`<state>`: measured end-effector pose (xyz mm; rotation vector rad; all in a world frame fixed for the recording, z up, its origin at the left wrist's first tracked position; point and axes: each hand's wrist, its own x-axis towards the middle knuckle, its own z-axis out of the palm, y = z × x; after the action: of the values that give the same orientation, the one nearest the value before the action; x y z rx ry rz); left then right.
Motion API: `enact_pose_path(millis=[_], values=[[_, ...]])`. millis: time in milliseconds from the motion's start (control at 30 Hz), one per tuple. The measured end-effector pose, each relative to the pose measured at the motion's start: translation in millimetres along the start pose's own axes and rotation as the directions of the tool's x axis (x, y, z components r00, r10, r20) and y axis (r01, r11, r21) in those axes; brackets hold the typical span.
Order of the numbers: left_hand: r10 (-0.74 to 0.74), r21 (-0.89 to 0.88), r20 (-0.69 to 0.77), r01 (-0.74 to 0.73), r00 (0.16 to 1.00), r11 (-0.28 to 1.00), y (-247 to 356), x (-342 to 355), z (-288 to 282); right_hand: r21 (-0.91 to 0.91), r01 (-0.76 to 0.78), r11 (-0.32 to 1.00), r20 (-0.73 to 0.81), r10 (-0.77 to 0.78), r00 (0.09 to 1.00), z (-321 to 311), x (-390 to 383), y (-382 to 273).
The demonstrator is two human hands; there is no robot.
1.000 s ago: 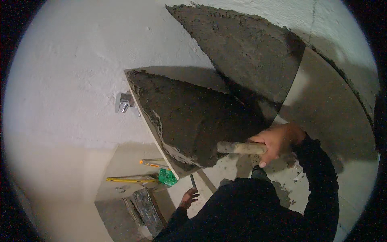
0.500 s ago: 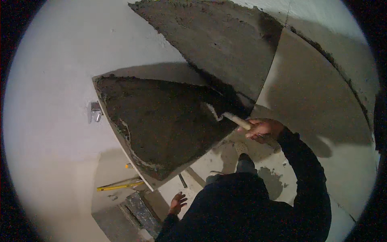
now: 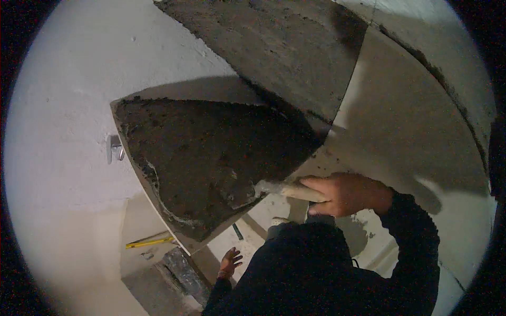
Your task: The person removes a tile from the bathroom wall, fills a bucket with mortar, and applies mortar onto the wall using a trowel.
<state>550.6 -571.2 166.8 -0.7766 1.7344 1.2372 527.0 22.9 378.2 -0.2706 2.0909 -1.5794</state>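
Trowel (image 3: 290, 189) has shifted nearer me; my R hand (image 3: 345, 195) clamped on it, long axis approx. L toward mortar (image 3: 195, 139); L hand (image 3: 230, 262) spread, farther off.

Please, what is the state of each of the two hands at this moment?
Left hand: open, fingers apart, nothing visible in it.
Right hand: closed around the handle of a wooden-handled trowel.

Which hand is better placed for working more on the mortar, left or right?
Probably the right hand: it holds the trowel at the mortar, while the left hand, apart from it, looks empty.
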Motion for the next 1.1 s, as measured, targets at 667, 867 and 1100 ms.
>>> enact_pose_path(millis=[667, 867, 1100], values=[[0.001, -0.001, 0.023, -0.001, 1.000, 1.000, -18.8, -10.9, -17.6, 0.417, -0.467, 0.780, 0.266, 0.386, 0.883, -72.8, 207.6, 147.3], [-0.050, -0.177, -0.067, 0.037, 0.997, 0.984, -47.5, -20.2, -1.1, 0.608, -0.301, 0.735, 0.395, 0.049, 0.917, -79.5, 227.2, 102.0], [0.032, 0.090, -0.018, -0.030, 0.999, 0.995, -25.1, -31.5, 17.1, 0.827, -0.088, 0.556, 0.297, -0.298, 0.907, -71.6, 219.5, 80.6]])
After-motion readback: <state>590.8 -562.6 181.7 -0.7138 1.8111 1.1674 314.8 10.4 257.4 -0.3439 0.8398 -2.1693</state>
